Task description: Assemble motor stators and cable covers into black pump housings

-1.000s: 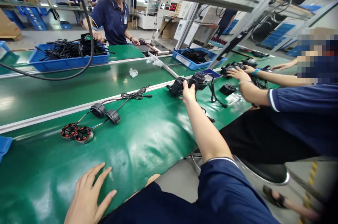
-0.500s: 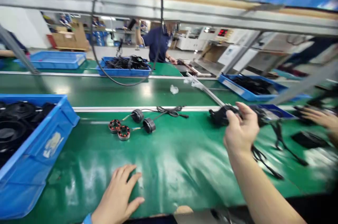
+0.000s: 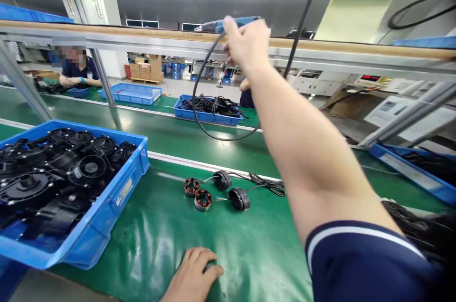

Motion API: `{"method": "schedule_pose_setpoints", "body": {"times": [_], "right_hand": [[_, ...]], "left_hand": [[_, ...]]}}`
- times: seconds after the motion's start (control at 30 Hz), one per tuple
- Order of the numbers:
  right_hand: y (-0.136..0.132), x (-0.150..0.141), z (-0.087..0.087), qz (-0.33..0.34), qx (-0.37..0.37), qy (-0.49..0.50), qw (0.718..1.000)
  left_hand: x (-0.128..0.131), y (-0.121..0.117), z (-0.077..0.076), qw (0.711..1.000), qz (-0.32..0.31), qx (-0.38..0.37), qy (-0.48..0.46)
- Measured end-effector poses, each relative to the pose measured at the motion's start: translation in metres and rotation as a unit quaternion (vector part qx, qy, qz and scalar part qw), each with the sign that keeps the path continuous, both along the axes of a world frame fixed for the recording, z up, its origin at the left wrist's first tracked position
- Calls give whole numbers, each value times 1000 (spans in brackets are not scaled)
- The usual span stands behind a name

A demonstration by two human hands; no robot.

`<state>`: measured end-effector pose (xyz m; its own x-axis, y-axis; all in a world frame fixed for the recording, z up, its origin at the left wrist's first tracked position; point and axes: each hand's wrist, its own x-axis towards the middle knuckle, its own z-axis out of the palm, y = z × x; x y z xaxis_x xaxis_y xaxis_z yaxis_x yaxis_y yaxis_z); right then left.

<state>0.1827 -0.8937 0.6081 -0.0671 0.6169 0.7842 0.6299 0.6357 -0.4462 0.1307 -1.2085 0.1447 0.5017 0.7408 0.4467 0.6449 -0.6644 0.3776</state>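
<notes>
My right hand (image 3: pixel 245 43) is raised above the bench and closed round a blue hanging power screwdriver (image 3: pixel 228 24), whose black cable (image 3: pixel 206 126) loops down behind it. My left hand (image 3: pixel 194 276) rests on the green mat (image 3: pixel 156 231) near the front edge, fingers curled under, holding nothing I can see. Beyond my left hand lie two copper-wound stator coils (image 3: pixel 197 193) wired to two round black parts (image 3: pixel 231 190) and a bundled black cord (image 3: pixel 265 183).
A blue bin (image 3: pixel 117 193) full of black plastic housings stands at the left. Further blue bins (image 3: pixel 206 112) sit across the green conveyor (image 3: pixel 160 131). A person in a dark shirt (image 3: pixel 76 69) works at the far left. Another blue tray (image 3: pixel 409 169) lies to the right.
My right hand has left the black part on the right and risen to grip the hanging screwdriver. The view has swung left and up. My left hand's fingers have curled.
</notes>
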Motion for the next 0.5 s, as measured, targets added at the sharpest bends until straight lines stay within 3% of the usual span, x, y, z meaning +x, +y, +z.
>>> {"method": "schedule_pose_setpoints", "body": {"times": [0.13, 0.27, 0.4, 0.5], "right_hand": [[11, -35, -34, 142, -110, 86, 980], [-21, -44, -56, 261, -93, 228, 933], [-52, -28, -61, 383, -157, 279, 866], [-40, -12, -46, 405, -189, 297, 844]], "left_hand": [[4, 8, -27, 1000, 21, -7, -14], [9, 10, -48, 999, 28, -11, -14], [10, 9, -42, 999, 33, 10, 6], [7, 8, -27, 1000, 16, 22, 15]]}}
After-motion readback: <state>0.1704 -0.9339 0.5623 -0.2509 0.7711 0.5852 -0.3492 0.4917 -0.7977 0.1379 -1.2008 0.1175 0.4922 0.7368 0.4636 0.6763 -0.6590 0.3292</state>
